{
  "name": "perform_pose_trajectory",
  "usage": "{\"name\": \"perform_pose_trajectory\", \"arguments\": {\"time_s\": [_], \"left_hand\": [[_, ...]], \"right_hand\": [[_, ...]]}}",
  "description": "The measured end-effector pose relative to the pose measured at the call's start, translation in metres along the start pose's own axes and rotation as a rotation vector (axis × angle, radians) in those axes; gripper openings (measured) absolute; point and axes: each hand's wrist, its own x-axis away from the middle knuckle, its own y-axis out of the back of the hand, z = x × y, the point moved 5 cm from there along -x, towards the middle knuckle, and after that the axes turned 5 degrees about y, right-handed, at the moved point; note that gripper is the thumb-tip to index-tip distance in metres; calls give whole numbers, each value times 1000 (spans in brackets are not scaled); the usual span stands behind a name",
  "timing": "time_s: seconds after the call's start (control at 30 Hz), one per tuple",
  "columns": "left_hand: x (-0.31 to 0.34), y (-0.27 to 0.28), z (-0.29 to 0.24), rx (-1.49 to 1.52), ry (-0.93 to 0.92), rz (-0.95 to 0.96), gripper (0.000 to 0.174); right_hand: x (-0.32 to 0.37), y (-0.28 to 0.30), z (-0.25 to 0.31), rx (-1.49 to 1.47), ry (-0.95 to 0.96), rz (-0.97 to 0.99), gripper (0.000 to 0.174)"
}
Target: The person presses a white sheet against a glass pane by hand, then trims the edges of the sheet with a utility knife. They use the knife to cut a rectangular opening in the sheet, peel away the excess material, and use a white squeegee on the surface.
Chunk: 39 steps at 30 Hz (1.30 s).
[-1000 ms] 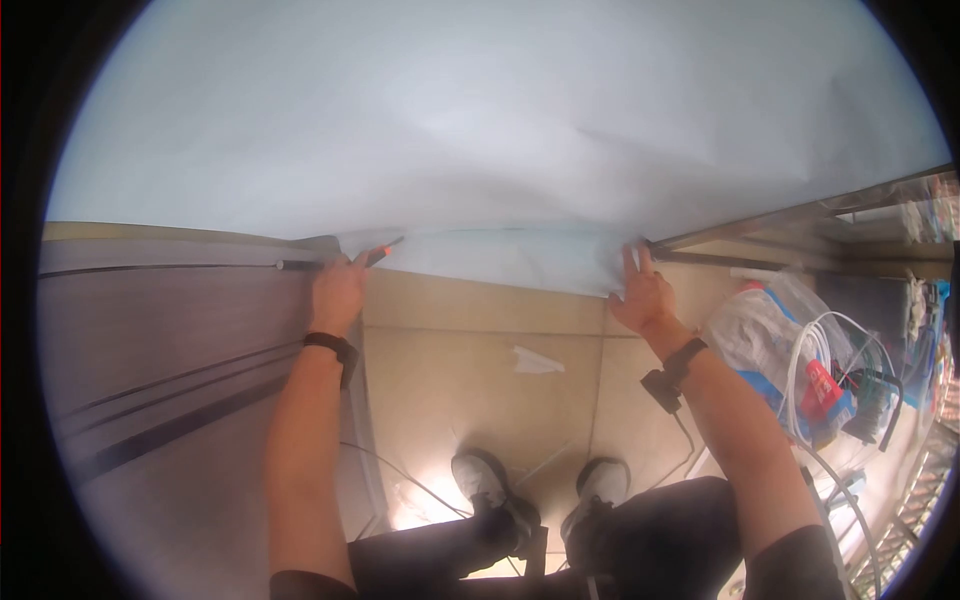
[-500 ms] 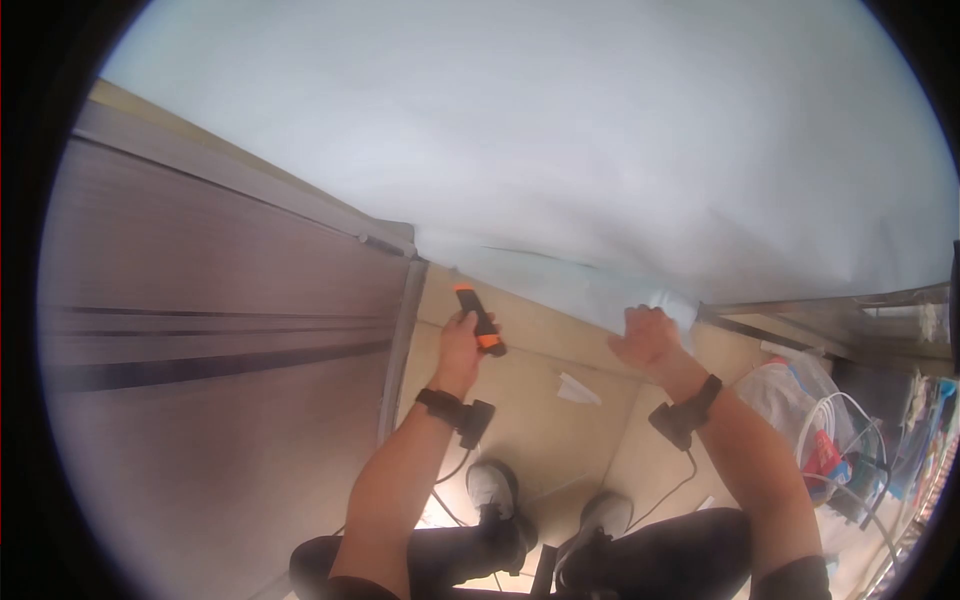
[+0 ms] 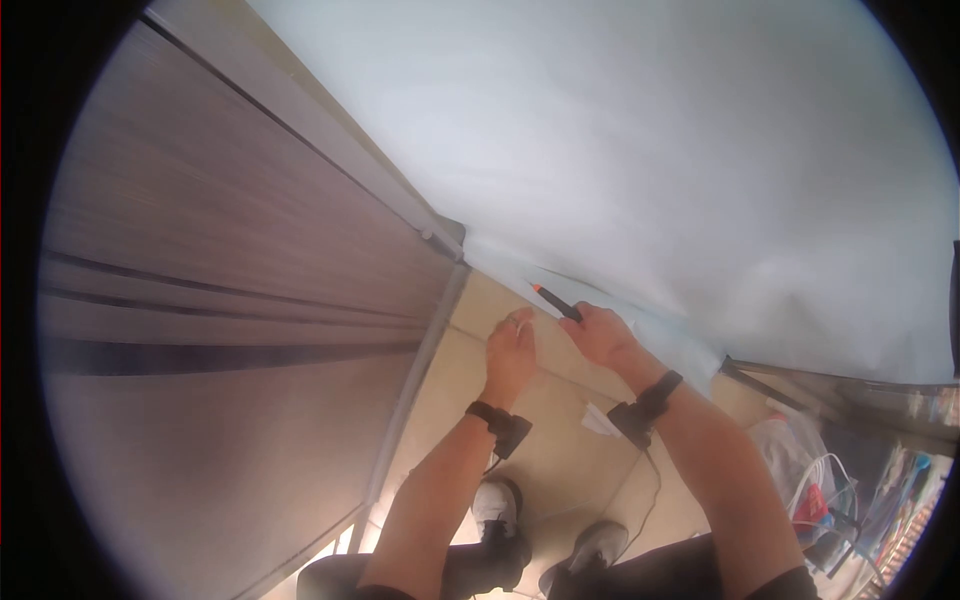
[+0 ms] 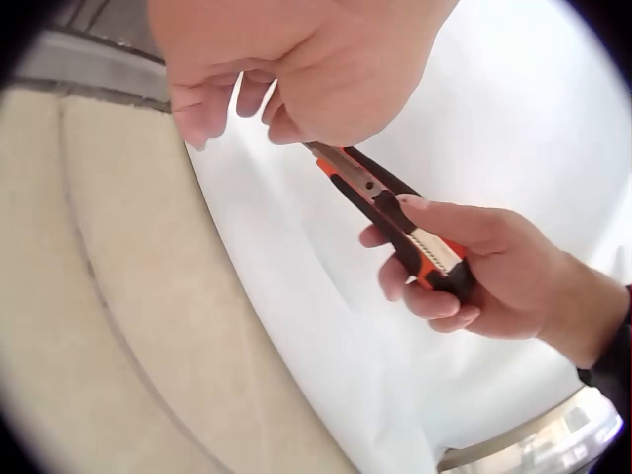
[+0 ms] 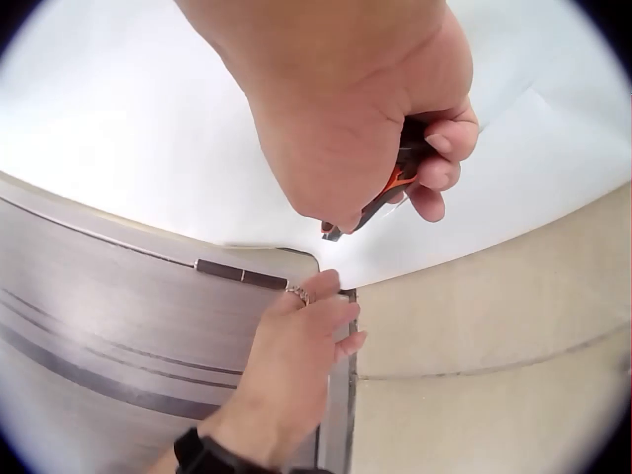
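My right hand point(image 3: 600, 335) grips a black and orange utility knife point(image 4: 400, 222), its thumb lying along the slider side. The knife's front end points toward my left hand point(image 3: 511, 355), which holds nothing and has its fingers loosely bent. In the left wrist view that front end reaches just below the left fingers. A large pale sheet point(image 3: 640, 150) spreads out beyond both hands, and its hanging edge strip point(image 3: 650, 330) passes just behind the right hand. A ring shows on a finger of the left hand in the right wrist view.
On the left stands a grey-brown panel point(image 3: 250, 240) with dark stripes, its corner close to the sheet. Beige floor tiles point(image 3: 470, 310) lie below, with a white scrap point(image 3: 598, 420) on them. Plastic bags point(image 3: 785, 450) and cables sit at the right, near a dark frame bar.
The utility knife has passed from the left hand to the right. The right hand has left the sheet's edge and come toward the left one. The head view has turned, bringing in more panel.
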Motion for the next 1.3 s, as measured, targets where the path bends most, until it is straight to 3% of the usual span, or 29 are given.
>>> {"name": "perform_pose_trajectory", "arguments": {"time_s": [0.03, 0.1, 0.13, 0.2, 0.3, 0.47, 0.53, 0.73, 0.9, 1.1, 1.3], "left_hand": [[-8, 8, 5, 2, 8, -5, 46], [-40, 24, 0, -529, -134, -206, 62], [-55, 32, -2, -525, -125, -210, 62], [-88, 38, 9, -722, 75, -35, 78], [-113, 44, 25, -847, 4, 31, 81], [-122, 47, 35, -888, 16, 49, 83], [-122, 48, 30, -927, 44, 61, 82], [-125, 56, 23, -886, 89, 122, 76], [-127, 49, 37, -884, -12, 37, 71], [-132, 49, 47, -860, -79, 76, 69], [-134, 62, 37, -792, 37, 204, 69]], "right_hand": [[-2, 0, 7, 84, 57, 11, 42], [-10, 2, 17, 117, 97, -26, 41], [-13, 3, 21, 142, 130, -69, 39], [-23, 1, 27, 131, 140, -77, 39], [-38, 1, 35, 87, 135, -97, 37], [-73, -12, 41, 67, 138, -117, 36], [-86, -18, 46, 152, 305, -239, 35], [-129, -35, 51, 190, 389, -284, 36], [-142, -47, 50, 193, 366, -321, 38], [-143, -47, 50, 230, 275, -286, 38], [-141, -46, 53, 291, 247, -312, 36]]}}
